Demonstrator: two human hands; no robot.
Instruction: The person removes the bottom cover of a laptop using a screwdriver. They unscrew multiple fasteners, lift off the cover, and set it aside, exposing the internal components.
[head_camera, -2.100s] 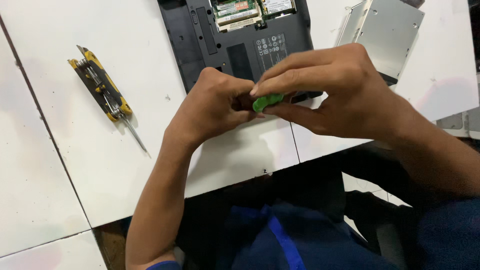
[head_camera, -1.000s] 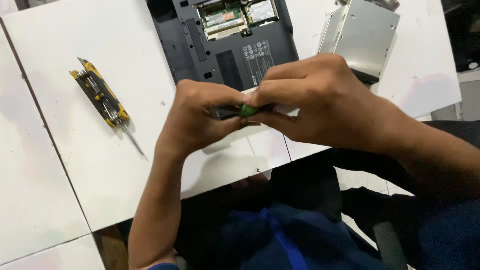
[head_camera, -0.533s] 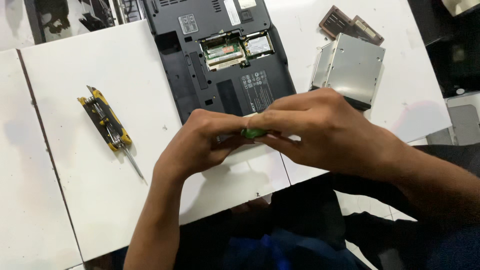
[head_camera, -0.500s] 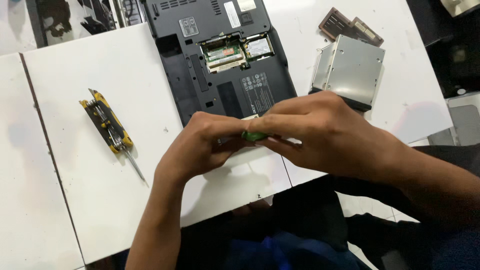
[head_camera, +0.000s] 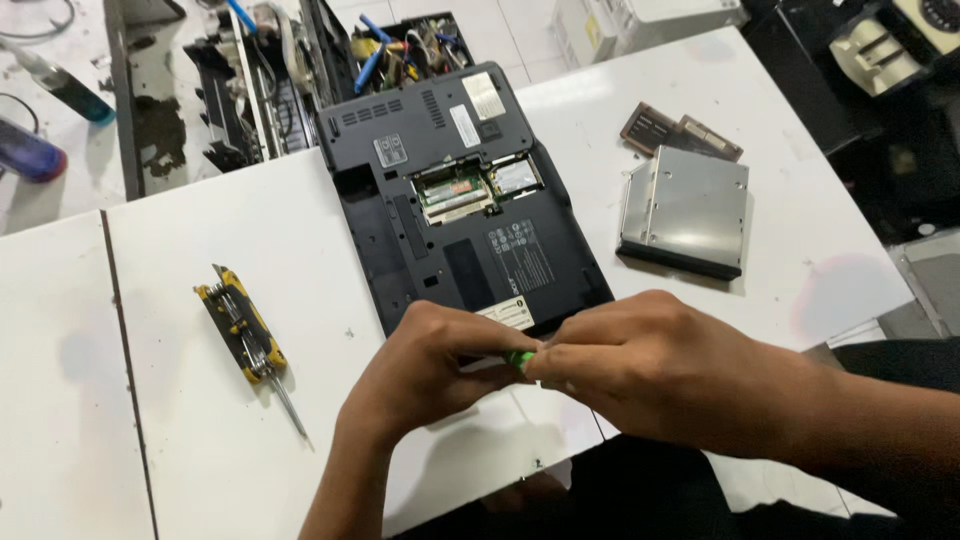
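Note:
My left hand (head_camera: 430, 365) and my right hand (head_camera: 650, 365) meet over the near edge of the white table (head_camera: 180, 240), both pinching a small green object (head_camera: 520, 360) that shows only as a sliver between the fingertips. Just beyond the hands lies a dark laptop (head_camera: 455, 205), bottom up, with its memory bay uncovered and green boards showing. To the left of my left hand, a yellow-and-black screwdriver bit holder (head_camera: 240, 325) rests on the table with a thin metal shaft sticking out toward me.
A silver optical drive (head_camera: 685, 210) lies right of the laptop, with two brown flat parts (head_camera: 680, 130) behind it. Cluttered tools and cables (head_camera: 400, 40) sit at the table's far edge. Bottles (head_camera: 40, 100) stand at far left. My lap is below the table edge.
The view has tilted up and pulled back, showing more of the laptop and the far clutter. Both hands stay together on the green object, which is now more covered by my fingers.

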